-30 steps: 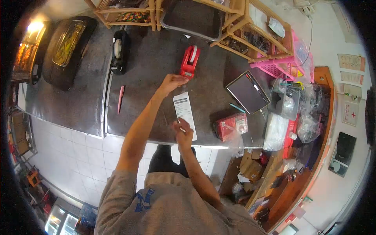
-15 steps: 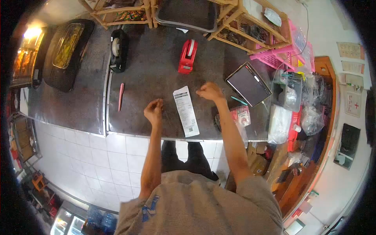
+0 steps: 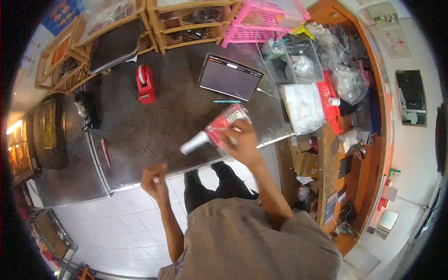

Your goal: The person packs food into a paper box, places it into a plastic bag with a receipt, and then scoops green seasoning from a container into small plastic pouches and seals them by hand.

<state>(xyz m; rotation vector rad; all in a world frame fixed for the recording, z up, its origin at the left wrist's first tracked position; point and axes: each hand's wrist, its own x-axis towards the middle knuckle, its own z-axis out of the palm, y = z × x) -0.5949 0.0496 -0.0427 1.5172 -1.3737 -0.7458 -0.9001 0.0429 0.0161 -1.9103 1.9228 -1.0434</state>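
Left hand: the left hand (image 3: 155, 182) is over the edge of the dark counter (image 3: 154, 123), on the person's side of the black rectangular tablet (image 3: 231, 78) and left of it, fingers curled; whether they pinch anything cannot be told.
Right hand: the right hand (image 3: 242, 142) overlaps the packet, fingers bent; blur hides whether it grips or merely touches.
Red packet: the red-and-white packet in clear plastic (image 3: 220, 126) is on the person's side of the tablet, probably kept there for easy reach.
White strip: a blurred white strip (image 3: 194, 143), left of the packet and nearer the person than the tablet.
Teal pen: a slim teal pen (image 3: 227, 101) lies along the tablet's near side, presumably handy for writing.
Tape dispenser: a red plastic tape dispenser (image 3: 145, 85), left of the tablet.
Lettering: packet print and tablet screen unreadable.
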